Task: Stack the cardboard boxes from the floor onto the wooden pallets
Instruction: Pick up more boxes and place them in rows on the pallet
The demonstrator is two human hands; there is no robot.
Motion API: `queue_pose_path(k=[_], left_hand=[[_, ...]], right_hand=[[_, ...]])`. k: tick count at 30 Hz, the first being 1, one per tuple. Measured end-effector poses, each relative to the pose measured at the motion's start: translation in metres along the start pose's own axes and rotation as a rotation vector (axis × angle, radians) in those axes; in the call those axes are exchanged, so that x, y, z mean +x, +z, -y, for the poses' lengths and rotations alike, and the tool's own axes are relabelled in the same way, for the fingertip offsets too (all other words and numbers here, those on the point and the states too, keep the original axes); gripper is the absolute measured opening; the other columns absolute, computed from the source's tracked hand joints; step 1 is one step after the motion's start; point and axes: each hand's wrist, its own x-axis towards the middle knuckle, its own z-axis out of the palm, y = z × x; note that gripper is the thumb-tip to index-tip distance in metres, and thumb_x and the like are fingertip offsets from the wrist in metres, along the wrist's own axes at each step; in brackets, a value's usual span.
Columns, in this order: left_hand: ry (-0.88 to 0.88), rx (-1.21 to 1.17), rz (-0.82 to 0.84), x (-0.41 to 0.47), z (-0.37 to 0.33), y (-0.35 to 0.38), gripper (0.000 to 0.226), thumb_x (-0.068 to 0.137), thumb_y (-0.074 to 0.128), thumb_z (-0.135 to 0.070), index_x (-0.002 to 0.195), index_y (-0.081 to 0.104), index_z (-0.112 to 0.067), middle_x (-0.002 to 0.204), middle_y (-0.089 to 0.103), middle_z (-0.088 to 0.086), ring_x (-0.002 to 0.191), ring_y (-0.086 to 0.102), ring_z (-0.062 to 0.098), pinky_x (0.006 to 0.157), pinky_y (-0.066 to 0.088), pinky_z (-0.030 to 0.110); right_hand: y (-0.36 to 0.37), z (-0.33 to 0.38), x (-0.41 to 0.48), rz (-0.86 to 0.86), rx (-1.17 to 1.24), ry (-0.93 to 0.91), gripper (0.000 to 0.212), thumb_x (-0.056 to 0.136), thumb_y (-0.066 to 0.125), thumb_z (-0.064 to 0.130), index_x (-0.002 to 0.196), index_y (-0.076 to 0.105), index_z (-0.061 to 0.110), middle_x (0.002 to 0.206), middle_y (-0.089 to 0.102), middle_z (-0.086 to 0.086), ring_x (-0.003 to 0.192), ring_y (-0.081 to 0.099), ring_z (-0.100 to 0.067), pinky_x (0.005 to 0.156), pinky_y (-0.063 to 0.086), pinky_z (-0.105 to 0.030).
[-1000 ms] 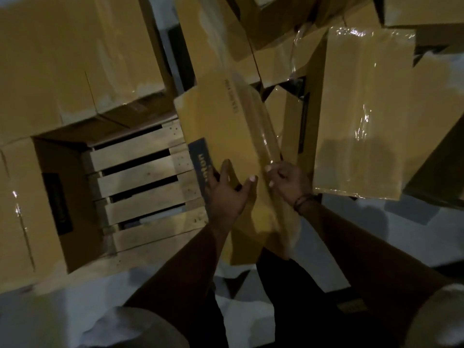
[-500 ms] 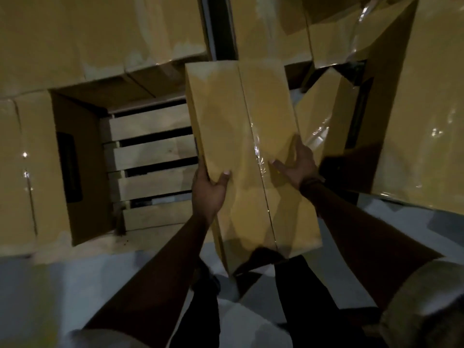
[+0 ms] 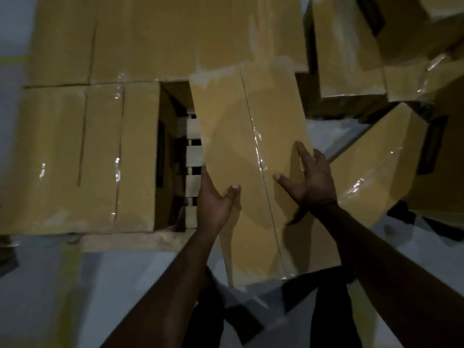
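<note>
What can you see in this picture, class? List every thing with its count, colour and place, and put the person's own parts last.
held box: one, tan with clear tape, centre, above the pallet gap
stacked boxes: several, tan, on the pallet at left and rear; exact count unclear
loose boxes: several, tan, at right, the nearest tilted
wooden pallet: one seen, pale wood, slats showing left of the held box
floor: grey, near and right
left hand: one, grips the held box's left edge, thumb on top
right hand: one, fingers spread flat on the held box near its right edge
</note>
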Motion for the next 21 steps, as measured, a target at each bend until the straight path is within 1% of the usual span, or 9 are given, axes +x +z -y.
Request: queue_pose_path(k=[2,3,6,8,11,12,15,18,21], left_hand=[[0.028,0.025,-0.023,0.017,0.013,-0.050,0.087,0.088,0.081,-0.025,0.159,0.031,-0.020,0.144,0.055,-0.007,0.126,0.054,0.009,0.103,0.045,0.027],[0.034,0.043,-0.027,0.026,0.017,-0.072,0.088,0.088,0.081,-0.025,0.160,0.030,-0.021,0.146,0.054,-0.006,0.128,0.053,0.010,0.104,0.044,0.027],[0.045,0.097,-0.013,0.050,0.025,-0.123,0.091,0.089,0.080,-0.031,0.161,0.026,-0.029,0.149,0.052,-0.008,0.124,0.049,0.005,0.103,0.043,0.028],[0.041,0.141,0.015,0.067,0.036,-0.142,0.093,0.090,0.079,-0.034,0.162,0.021,-0.031,0.151,0.049,-0.008,0.126,0.045,0.006,0.103,0.041,0.028],[0.054,0.189,0.074,0.091,0.057,-0.155,0.097,0.090,0.078,-0.038,0.163,0.016,-0.031,0.159,0.043,-0.002,0.142,0.043,0.024,0.112,0.042,0.044],[0.063,0.195,0.099,0.097,0.064,-0.155,0.097,0.090,0.078,-0.037,0.163,0.016,-0.030,0.159,0.043,0.000,0.143,0.042,0.027,0.113,0.041,0.046],[0.066,0.203,0.138,0.115,0.082,-0.153,0.094,0.091,0.077,-0.032,0.163,0.017,-0.028,0.157,0.045,0.000,0.142,0.044,0.027,0.109,0.039,0.037],[0.064,0.233,0.177,0.134,0.103,-0.152,0.095,0.091,0.077,-0.031,0.163,0.016,-0.026,0.157,0.046,0.003,0.141,0.045,0.029,0.112,0.042,0.039],[0.054,0.273,0.200,0.149,0.116,-0.154,0.090,0.092,0.076,-0.028,0.162,0.019,-0.024,0.154,0.049,0.004,0.137,0.049,0.029,0.105,0.042,0.033]], right_hand=[[0.028,0.046,-0.002,0.019,0.021,0.002,0.100,0.075,0.058,0.082,0.156,0.011,0.048,0.159,0.027,-0.012,0.140,0.034,-0.040,0.113,0.038,-0.055],[0.042,0.065,-0.002,0.027,0.032,0.013,0.099,0.076,0.059,0.081,0.155,0.008,0.049,0.160,0.025,-0.009,0.142,0.031,-0.038,0.114,0.036,-0.056],[0.079,0.106,-0.002,0.014,0.083,0.034,0.099,0.077,0.060,0.080,0.154,0.004,0.052,0.161,0.022,-0.005,0.143,0.030,-0.036,0.112,0.036,-0.059],[0.099,0.120,-0.002,0.009,0.115,0.050,0.101,0.077,0.061,0.079,0.155,0.004,0.050,0.161,0.020,-0.005,0.143,0.030,-0.036,0.112,0.037,-0.059],[0.126,0.126,0.002,0.016,0.128,0.077,0.103,0.079,0.064,0.073,0.157,0.003,0.046,0.161,0.019,-0.004,0.143,0.029,-0.036,0.112,0.037,-0.059],[0.134,0.125,0.004,0.017,0.134,0.093,0.103,0.079,0.065,0.072,0.157,0.003,0.046,0.160,0.019,-0.004,0.143,0.029,-0.036,0.112,0.037,-0.059],[0.156,0.121,0.011,0.013,0.142,0.118,0.105,0.079,0.067,0.070,0.158,0.002,0.045,0.159,0.020,-0.004,0.142,0.030,-0.037,0.111,0.039,-0.059],[0.173,0.118,0.021,0.014,0.110,0.125,0.104,0.079,0.068,0.069,0.159,0.006,0.042,0.160,0.021,-0.005,0.142,0.030,-0.037,0.109,0.039,-0.057],[0.185,0.117,0.030,0.022,0.064,0.103,0.102,0.080,0.068,0.070,0.159,0.010,0.040,0.161,0.020,-0.008,0.143,0.031,-0.037,0.109,0.041,-0.057]])
